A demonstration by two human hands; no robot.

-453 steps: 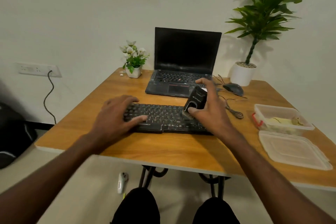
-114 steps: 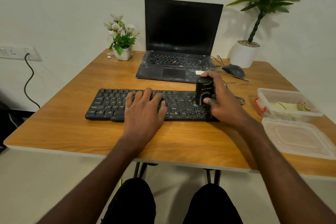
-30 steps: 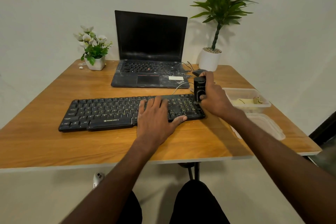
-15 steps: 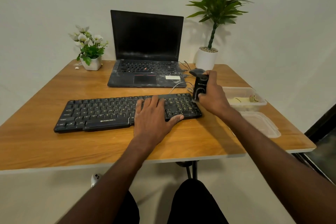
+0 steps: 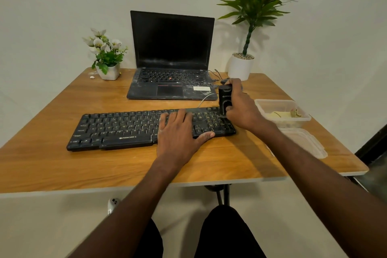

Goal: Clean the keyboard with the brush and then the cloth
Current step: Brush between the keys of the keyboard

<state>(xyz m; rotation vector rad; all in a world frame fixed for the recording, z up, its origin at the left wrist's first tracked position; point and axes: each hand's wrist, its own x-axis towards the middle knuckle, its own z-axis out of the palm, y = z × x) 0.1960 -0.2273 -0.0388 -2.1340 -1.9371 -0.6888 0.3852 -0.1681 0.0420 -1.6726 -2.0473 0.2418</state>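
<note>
Head view, keyboard: the black keyboard (image 5: 146, 130) is lying flat on the wooden bench (image 5: 62, 165), in front of the open laptop (image 5: 170, 63).
Left grip: your left hand (image 5: 180, 134) is resting flat on the keys right of centre, fingers straight, grasping nothing.
Right grip: your right hand (image 5: 240, 107) is grasping the black brush (image 5: 224, 100) upright, its lower end touching the keyboard's far right keys.
Cloth: a yellowish cloth (image 5: 280, 114) is lying in the clear container (image 5: 282, 103), just right of your right hand.

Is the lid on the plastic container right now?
No, the lid lies flat on the table in front of the open container, nearer the person.
</note>
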